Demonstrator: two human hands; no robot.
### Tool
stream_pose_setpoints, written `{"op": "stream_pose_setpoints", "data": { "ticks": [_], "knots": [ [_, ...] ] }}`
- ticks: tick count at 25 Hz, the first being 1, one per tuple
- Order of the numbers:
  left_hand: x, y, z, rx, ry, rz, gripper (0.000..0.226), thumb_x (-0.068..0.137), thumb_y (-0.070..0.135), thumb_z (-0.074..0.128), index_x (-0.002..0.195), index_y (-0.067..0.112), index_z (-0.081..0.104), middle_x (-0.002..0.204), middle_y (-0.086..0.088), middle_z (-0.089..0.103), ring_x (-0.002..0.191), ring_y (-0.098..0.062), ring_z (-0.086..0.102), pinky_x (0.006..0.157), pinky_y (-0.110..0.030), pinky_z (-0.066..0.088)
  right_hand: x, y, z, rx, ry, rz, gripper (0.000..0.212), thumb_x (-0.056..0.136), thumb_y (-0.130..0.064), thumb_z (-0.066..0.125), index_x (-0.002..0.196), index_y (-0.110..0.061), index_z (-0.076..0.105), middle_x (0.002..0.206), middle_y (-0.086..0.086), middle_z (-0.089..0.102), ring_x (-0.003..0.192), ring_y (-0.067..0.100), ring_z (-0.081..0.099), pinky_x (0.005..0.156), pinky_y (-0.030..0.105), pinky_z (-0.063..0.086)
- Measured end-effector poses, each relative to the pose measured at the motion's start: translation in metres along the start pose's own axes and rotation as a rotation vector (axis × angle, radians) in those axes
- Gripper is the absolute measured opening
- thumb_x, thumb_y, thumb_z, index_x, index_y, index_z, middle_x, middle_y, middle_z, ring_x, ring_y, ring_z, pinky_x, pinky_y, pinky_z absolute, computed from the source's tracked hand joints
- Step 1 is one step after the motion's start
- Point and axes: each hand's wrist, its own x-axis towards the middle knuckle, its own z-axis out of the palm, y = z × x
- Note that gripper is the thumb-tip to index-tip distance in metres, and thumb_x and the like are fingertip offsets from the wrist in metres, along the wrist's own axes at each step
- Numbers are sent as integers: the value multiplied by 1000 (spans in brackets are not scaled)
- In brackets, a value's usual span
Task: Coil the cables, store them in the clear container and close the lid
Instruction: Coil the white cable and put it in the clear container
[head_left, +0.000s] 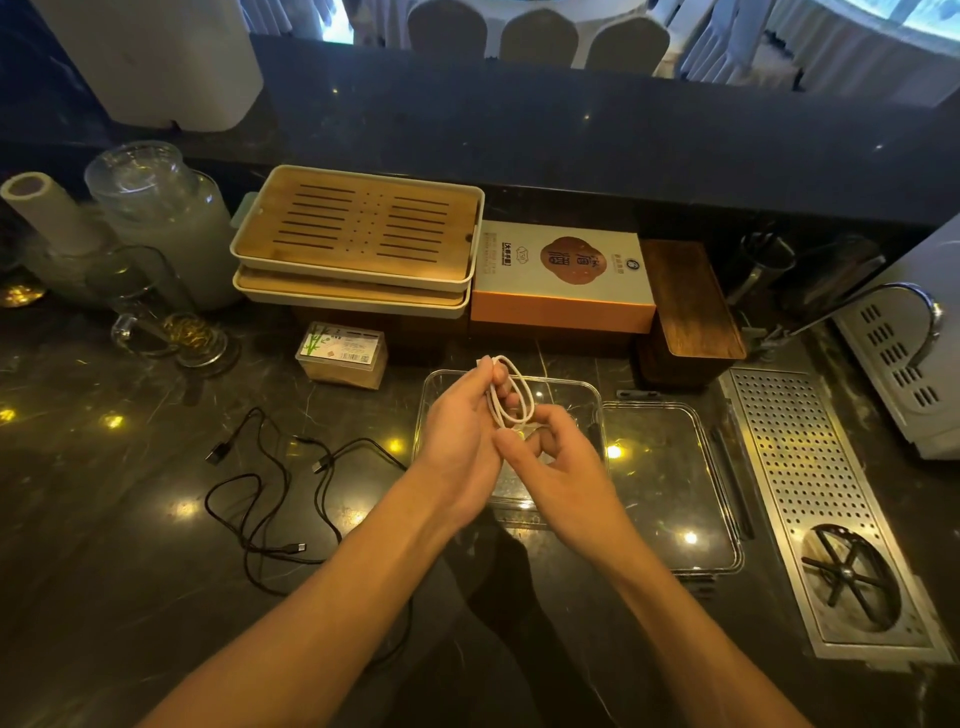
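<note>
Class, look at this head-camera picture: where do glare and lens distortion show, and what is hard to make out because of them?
Head view: bright spots of glare dot the dark counter and the clear lid; the wide lens bows the far ledge; the clear container nearly vanishes against the counter; black cables blend in, while the white cable stands out.

Surface (104, 545): dark polished stone with pale veining, spotted with small warm light reflections. A raised dark ledge (571, 130) runs along its far edge. Beyond the ledge: chairs in white covers (537, 36) and white draped cloth (831, 47), brightly lit. Set into the surface at right: perforated steel drain panel (810, 467) with a round rinser (849, 577); a curved metal tap (924, 317) arches above it.
</note>
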Motion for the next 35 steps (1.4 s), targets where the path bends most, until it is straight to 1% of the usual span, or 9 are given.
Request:
{"op": "stream_pose_setpoints", "data": {
  "ticks": [4,9,13,15,17,22,25,30,35],
  "knots": [
    [-1,-5,0,142,34,55,34,104,32,46,81,15,63,84,-2,55,85,-18,52,91,-40,43,4,-3,0,2,0,-46,18,99,-31,65,117,-29,61,103,-4,73,98,8,71,87,32,59],
    [-6,0,1,228,12,109,49,107,33,41,74,26,76,108,-9,64,91,-20,56,80,-38,44,4,-16,-9,239,-70,75,23,108,-28,47,111,-12,63,86,7,70,42,3,48,40,14,35],
    [-6,-3,1,202,3,115,38,109,32,37,95,20,70,117,-8,73,90,-16,67,65,-29,44,7,-13,-9,308,-113,136,23,109,-27,47,109,-9,62,89,13,71,39,6,35,37,19,27],
    [-4,-7,0,174,27,127,33,109,30,35,104,11,62,106,-10,77,99,-24,73,75,-36,47,7,-15,-6,218,-101,116,21,109,-23,48,105,-11,64,80,8,70,40,4,45,38,17,34],
    [-4,-12,1,181,76,149,30,109,29,36,103,10,59,85,-5,78,85,-22,74,77,-41,46,7,-16,-2,20,-55,49,19,107,-20,50,98,-15,66,68,-5,67,52,0,58,49,13,45],
    [-2,-20,1,192,107,149,36,109,30,37,107,11,68,77,-1,64,82,-14,65,80,-31,53,2,-11,1,-289,-93,-18,23,110,-27,40,98,-24,59,77,-4,62,61,2,55,58,27,47],
    [0,-17,1,178,98,134,33,108,30,39,101,11,65,79,-1,64,82,-14,65,81,-30,55,-1,-15,-1,-202,-85,-18,27,110,-38,37,95,-30,58,78,-3,61,63,4,53,62,29,47],
    [-1,-16,6,140,92,136,28,108,27,40,102,9,61,73,0,68,84,-15,68,86,-31,53,2,-15,2,-300,-154,-119,25,109,-41,38,125,-24,47,98,-1,70,86,16,71,75,41,61],
    [0,-16,1,172,49,115,36,105,40,43,109,9,62,73,2,54,78,-12,57,84,-30,48,3,-14,4,-275,-182,-105,16,110,-34,39,100,-34,51,84,-4,64,68,6,63,62,30,54]
  ]
}}
